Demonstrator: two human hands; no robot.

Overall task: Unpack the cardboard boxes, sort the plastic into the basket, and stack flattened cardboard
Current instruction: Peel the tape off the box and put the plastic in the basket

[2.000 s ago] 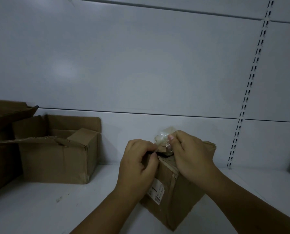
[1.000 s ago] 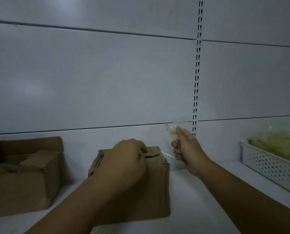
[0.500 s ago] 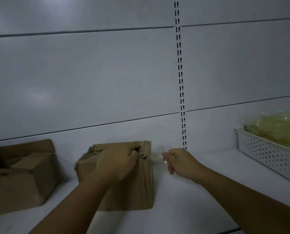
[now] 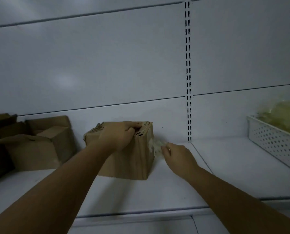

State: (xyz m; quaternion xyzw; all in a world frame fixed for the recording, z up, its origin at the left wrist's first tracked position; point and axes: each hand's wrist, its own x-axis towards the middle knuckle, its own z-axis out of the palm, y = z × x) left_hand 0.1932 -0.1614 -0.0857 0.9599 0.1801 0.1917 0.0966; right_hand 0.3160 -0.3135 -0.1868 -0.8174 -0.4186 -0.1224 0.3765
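A brown cardboard box (image 4: 134,159) stands on the white shelf (image 4: 157,191), its top edge crumpled. My left hand (image 4: 119,135) grips the box's top right corner. My right hand (image 4: 178,156) is just right of the box, low down, pinching a strip of clear plastic tape (image 4: 155,146) that still clings to the box's right side. A white perforated basket (image 4: 274,142) stands at the far right of the shelf, holding crumpled yellowish plastic (image 4: 282,115).
Two opened cardboard boxes (image 4: 36,144) stand at the left of the shelf, against the back wall. A slotted upright (image 4: 188,73) runs down the white back panel. The shelf's front edge (image 4: 140,213) is below my arms.
My right hand pulled the tape off the box top, out to the right, then down along the box's right side. My view swung right, bringing the basket in. My left hand stayed on the box top.
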